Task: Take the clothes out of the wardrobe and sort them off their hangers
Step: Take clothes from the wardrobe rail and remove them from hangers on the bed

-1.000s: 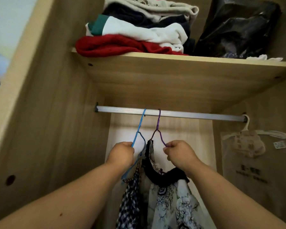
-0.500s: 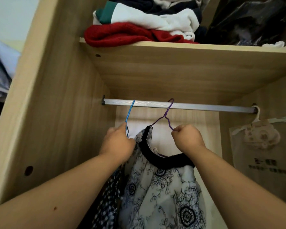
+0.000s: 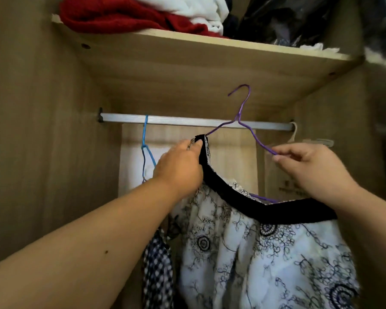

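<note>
A white garment with black floral print and a black band (image 3: 243, 241) hangs from a purple wire hanger (image 3: 240, 117), whose hook is lifted clear above the metal rail (image 3: 187, 121). My right hand (image 3: 308, 168) pinches the hanger's right shoulder wire. My left hand (image 3: 178, 168) grips the black band at its upper left end. A blue wire hanger (image 3: 145, 139) stays hooked on the rail to the left, with a dark checked garment (image 3: 157, 268) below it.
The wooden shelf (image 3: 187, 43) above holds folded red, white and dark clothes (image 3: 129, 16) and a black plastic bag (image 3: 283, 18). A white hanger (image 3: 295, 132) with a clear bag hangs at the rail's right end. Wardrobe walls close in left and right.
The purple hanger's hook came up off the rail and moved right. My left hand left the blue hanger and took the garment's black band. My right hand shifted right along the wire.
</note>
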`<control>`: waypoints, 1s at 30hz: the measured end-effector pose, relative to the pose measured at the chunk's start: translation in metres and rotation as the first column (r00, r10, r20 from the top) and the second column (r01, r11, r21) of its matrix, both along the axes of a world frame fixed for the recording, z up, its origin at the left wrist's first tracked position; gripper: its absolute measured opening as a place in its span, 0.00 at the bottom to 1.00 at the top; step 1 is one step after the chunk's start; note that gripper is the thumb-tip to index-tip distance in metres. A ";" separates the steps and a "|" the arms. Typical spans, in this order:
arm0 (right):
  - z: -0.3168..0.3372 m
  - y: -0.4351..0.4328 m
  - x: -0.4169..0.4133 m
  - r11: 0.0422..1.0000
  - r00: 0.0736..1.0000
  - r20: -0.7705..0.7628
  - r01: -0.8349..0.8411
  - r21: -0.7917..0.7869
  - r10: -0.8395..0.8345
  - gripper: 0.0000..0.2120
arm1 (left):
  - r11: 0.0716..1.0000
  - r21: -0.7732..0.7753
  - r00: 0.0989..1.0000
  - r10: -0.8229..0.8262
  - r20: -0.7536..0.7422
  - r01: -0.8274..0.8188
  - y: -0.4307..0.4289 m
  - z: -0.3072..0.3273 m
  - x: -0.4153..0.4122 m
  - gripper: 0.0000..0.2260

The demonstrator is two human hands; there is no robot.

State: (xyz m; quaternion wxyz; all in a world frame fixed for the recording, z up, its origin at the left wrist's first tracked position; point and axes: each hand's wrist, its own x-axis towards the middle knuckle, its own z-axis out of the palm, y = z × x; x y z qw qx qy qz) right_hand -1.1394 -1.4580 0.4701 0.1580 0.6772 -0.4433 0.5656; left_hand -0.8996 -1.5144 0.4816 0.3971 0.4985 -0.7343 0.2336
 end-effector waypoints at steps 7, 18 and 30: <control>-0.054 0.094 -0.028 0.997 0.997 -0.070 0.015 0.081 -0.010 0.14 | 0.974 0.145 0.984 -0.179 0.000 0.177 -0.012 -0.023 -0.041 0.25; -0.163 0.244 0.018 0.783 0.835 0.030 0.501 0.369 -0.549 0.10 | 0.527 0.249 0.572 -0.804 -0.164 0.813 0.042 -0.130 -0.049 0.08; -0.266 0.481 0.175 0.297 0.241 0.175 0.720 0.627 -0.955 0.05 | 0.052 0.194 0.125 -0.914 -0.386 0.980 0.195 -0.267 -0.028 0.07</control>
